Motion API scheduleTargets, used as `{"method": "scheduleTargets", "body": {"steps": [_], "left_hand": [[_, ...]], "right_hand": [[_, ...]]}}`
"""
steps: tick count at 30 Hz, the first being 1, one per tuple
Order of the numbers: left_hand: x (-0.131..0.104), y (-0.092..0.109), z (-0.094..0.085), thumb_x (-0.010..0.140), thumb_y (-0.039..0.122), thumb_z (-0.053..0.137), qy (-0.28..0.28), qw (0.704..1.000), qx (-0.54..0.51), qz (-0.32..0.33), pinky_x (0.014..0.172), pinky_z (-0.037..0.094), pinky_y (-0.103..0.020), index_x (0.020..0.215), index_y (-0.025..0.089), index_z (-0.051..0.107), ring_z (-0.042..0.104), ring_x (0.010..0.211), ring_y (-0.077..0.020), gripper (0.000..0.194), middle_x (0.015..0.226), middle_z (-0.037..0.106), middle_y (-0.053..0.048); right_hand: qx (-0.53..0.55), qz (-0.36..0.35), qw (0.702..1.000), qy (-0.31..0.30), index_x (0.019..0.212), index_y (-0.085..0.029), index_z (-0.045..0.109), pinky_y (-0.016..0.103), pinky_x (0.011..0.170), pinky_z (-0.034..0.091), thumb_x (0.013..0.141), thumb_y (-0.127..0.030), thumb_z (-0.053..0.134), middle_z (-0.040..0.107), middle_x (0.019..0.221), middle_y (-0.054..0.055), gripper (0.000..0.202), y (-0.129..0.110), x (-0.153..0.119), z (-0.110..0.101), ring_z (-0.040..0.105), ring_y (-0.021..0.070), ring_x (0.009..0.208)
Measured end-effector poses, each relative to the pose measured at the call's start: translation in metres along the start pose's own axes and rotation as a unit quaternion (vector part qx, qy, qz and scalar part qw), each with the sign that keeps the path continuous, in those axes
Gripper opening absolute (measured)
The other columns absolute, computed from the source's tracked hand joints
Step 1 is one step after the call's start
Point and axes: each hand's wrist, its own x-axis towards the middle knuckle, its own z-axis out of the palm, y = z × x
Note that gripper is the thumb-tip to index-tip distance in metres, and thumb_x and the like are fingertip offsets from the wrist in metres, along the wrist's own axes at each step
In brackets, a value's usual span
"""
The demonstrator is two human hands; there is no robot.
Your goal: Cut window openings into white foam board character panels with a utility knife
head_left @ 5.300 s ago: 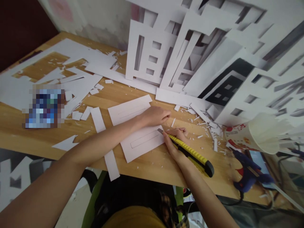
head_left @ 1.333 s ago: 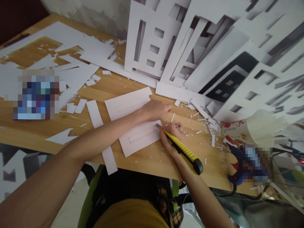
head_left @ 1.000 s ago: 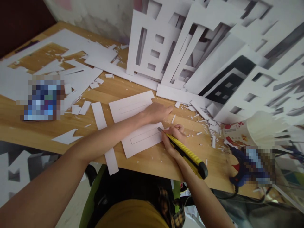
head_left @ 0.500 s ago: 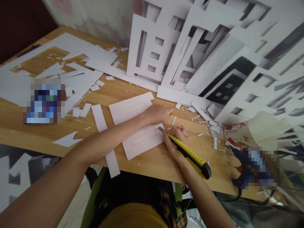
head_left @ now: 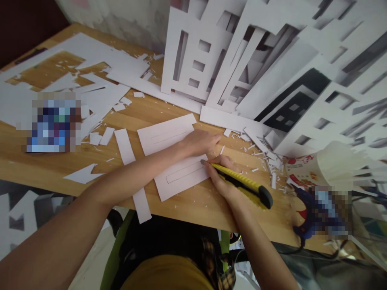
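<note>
Pressing down with left hand point(head_left: 200, 143), fingers curled together, on white rectangular card sheet point(head_left: 163, 191), flat on light wooden table point(head_left: 187, 215); clamping yellow-and-black plastic utility knife point(head_left: 242, 178) in right hand point(head_left: 220, 179), with blade at right end of sheet's nearer drawn outline; left of sheet, long white card strip point(head_left: 124, 147); right of sheet, red-and-white paper cup point(head_left: 302, 171) and blue glue gun point(head_left: 306, 213)

The white card point(head_left: 177, 179) lies flat, aslant on the worktop point(head_left: 187, 211), marked with narrow outlines; the yellow-and-black knife point(head_left: 242, 178), blade out, slants from its right edge.
</note>
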Motion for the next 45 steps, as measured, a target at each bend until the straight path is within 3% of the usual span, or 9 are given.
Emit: {"method": "scheduleTargets", "body": {"steps": [6, 14, 19, 25, 34, 39, 45], "left_hand": [[-0.002, 0.0, -0.004, 0.092, 0.027, 0.047, -0.011, 1.0, -0.026, 0.002, 0.057, 0.028, -0.032, 0.107, 0.02, 0.067, 0.058, 0.064, -0.0194, 0.025, 0.081, 0.073, -0.007], [-0.003, -0.002, -0.009, 0.088, 0.04, 0.055, -0.023, 0.997, -0.08, 0.007, 0.059, 0.031, -0.034, 0.101, 0.023, 0.067, 0.057, 0.064, -0.0204, 0.024, 0.078, 0.072, -0.006], [-0.006, 0.003, -0.016, 0.09, 0.034, 0.052, -0.027, 0.996, -0.078, -0.013, 0.058, 0.031, -0.033, 0.1, 0.022, 0.066, 0.056, 0.063, -0.0187, 0.021, 0.077, 0.071, -0.005], [-0.003, 0.001, -0.013, 0.092, 0.027, 0.047, -0.015, 0.997, -0.071, -0.005, 0.057, 0.028, -0.032, 0.098, 0.022, 0.066, 0.056, 0.063, -0.0181, 0.022, 0.076, 0.069, -0.005], [-0.002, -0.001, -0.01, 0.094, 0.028, 0.045, -0.015, 0.996, -0.089, 0.011, 0.058, 0.029, -0.032, 0.096, 0.021, 0.064, 0.057, 0.063, -0.0177, 0.021, 0.078, 0.07, -0.005], [-0.003, -0.001, -0.014, 0.091, 0.029, 0.048, -0.024, 0.995, -0.091, 0.007, 0.058, 0.03, -0.032, 0.097, 0.022, 0.064, 0.057, 0.063, -0.0182, 0.019, 0.08, 0.071, -0.005], [-0.003, -0.002, -0.012, 0.089, 0.04, 0.054, -0.029, 0.992, -0.126, 0.0, 0.061, 0.036, -0.034, 0.098, 0.023, 0.068, 0.059, 0.067, -0.0199, 0.023, 0.081, 0.072, -0.004]], "right_hand": [[-0.002, -0.004, 0.999, -0.054, 0.067, -0.026, 0.057, 0.045, 0.086, 0.043, 0.088, -0.032, 0.064, 0.059, 0.059, -0.006, 0.023, -0.01, 0.021, -0.007, 0.047, 0.0153, 0.059], [-0.002, -0.011, 0.994, -0.112, 0.07, -0.025, 0.049, 0.039, 0.075, 0.039, 0.092, -0.036, 0.056, 0.056, 0.068, -0.001, 0.026, -0.001, 0.029, -0.004, 0.05, 0.0201, 0.072], [-0.001, -0.023, 0.994, -0.109, 0.069, -0.025, 0.051, 0.04, 0.072, 0.039, 0.092, -0.035, 0.058, 0.058, 0.065, -0.002, 0.026, -0.005, 0.03, -0.009, 0.049, 0.0192, 0.068], [-0.007, -0.046, 0.991, -0.123, 0.07, -0.026, 0.049, 0.04, 0.071, 0.04, 0.091, -0.029, 0.058, 0.059, 0.062, -0.004, 0.023, -0.01, 0.029, -0.012, 0.048, 0.0167, 0.06], [0.0, -0.043, 0.992, -0.121, 0.068, -0.025, 0.046, 0.038, 0.067, 0.038, 0.089, -0.028, 0.06, 0.048, 0.056, -0.005, 0.026, -0.011, 0.028, -0.013, 0.043, 0.0155, 0.056], [-0.007, -0.05, 0.992, -0.119, 0.067, -0.025, 0.046, 0.038, 0.068, 0.038, 0.091, -0.029, 0.058, 0.051, 0.058, -0.004, 0.027, -0.01, 0.026, -0.014, 0.044, 0.017, 0.06], [-0.019, -0.043, 0.983, -0.178, 0.067, -0.025, 0.052, 0.035, 0.063, 0.039, 0.09, -0.035, 0.058, 0.056, 0.061, -0.003, 0.026, -0.006, 0.044, -0.016, 0.05, 0.0171, 0.062]]}}
